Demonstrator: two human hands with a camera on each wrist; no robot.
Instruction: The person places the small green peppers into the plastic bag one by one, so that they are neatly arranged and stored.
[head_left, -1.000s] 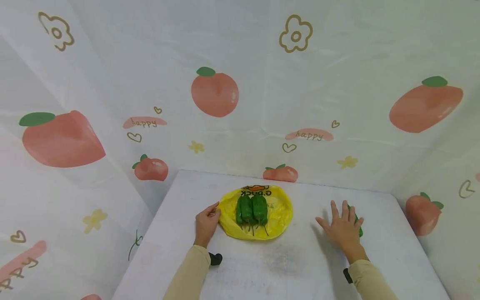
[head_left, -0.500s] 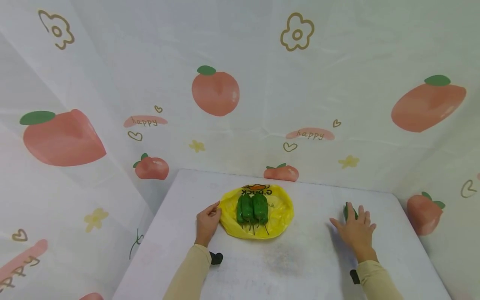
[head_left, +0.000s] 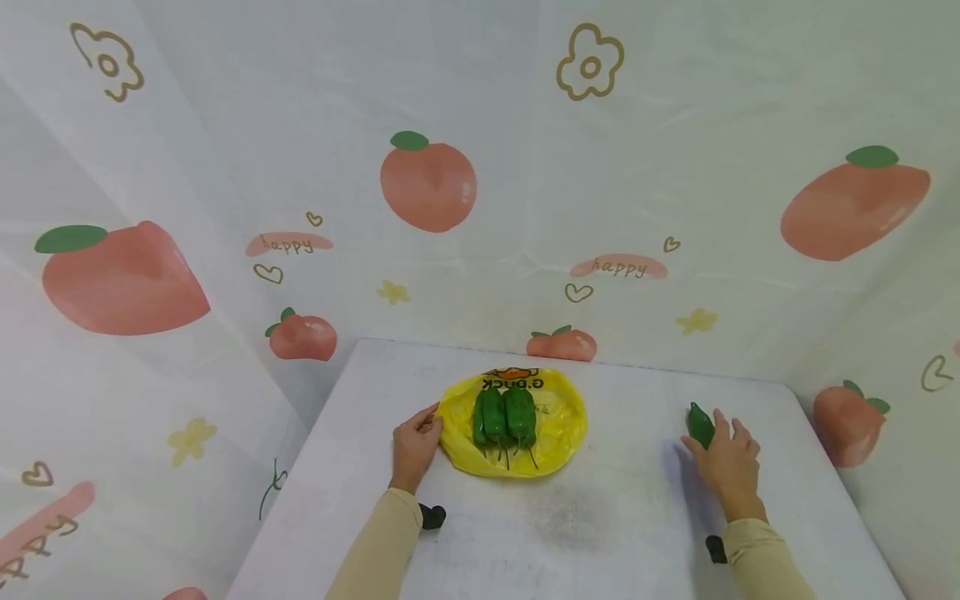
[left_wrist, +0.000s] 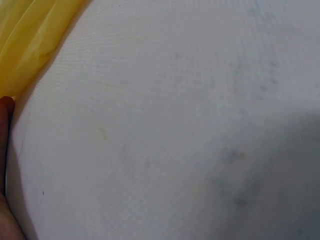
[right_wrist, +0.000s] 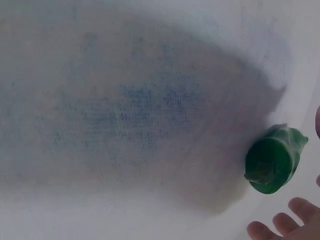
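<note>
Several green peppers (head_left: 504, 417) lie side by side on a round, yellow plastic bag (head_left: 561, 429), their thin stems towards me. At the left rim of the bag my left hand (head_left: 415, 448) pinches its edge between thumb and fingers. In the left wrist view only a strip of the yellow bag (left_wrist: 30, 45) and part of that hand show. A single green pepper (head_left: 700, 424) lies at the right of the table. Close beside it my right hand (head_left: 729, 467) hovers with spread fingers. The right wrist view shows this pepper (right_wrist: 272, 162) between the thumb side and the fingertips (right_wrist: 302, 209), apart from them.
The white table (head_left: 517, 542) has grey smudges in front of the bag. A white sheet (head_left: 510, 283) printed with peaches and flowers hangs behind and along both sides. Dark wrist devices show under both sleeves.
My right hand has moved right and turned, uncovering the single pepper, which now shows left of the fingers. The left hand and the bag have stayed in place.
</note>
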